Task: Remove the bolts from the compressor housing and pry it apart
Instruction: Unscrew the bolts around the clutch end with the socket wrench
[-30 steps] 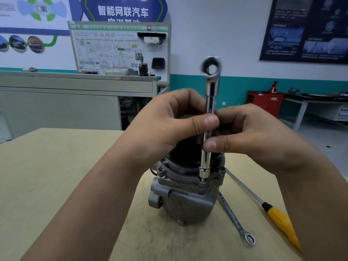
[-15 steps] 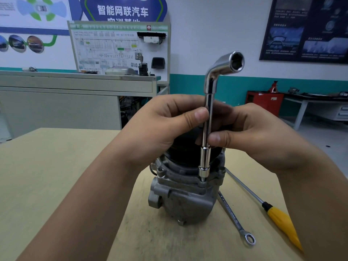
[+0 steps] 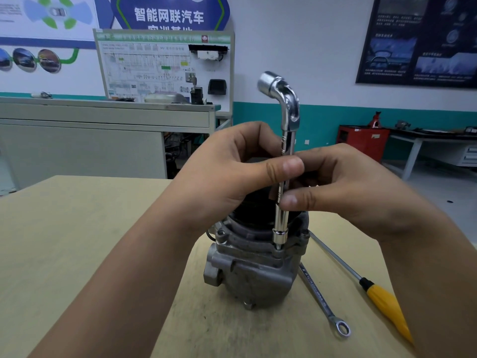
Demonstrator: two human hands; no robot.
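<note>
Head view: the compressor (image 3: 255,275) is stood upright on the table (image 3: 77,228). A wrench (image 3: 281,220) is held vertical, socket down on the compressor's flange, its shaft pinched by the left hand (image 3: 232,177) above and the right hand (image 3: 348,187) below, fingers curled. A spanner (image 3: 317,293) and screwdriver (image 3: 382,303) are laid alongside.

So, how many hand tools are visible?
3: socket wrench upright on the compressor, pinched by left hand and right hand; spanner on the table beside it; yellow screwdriver farther right. More may be hidden.
</note>
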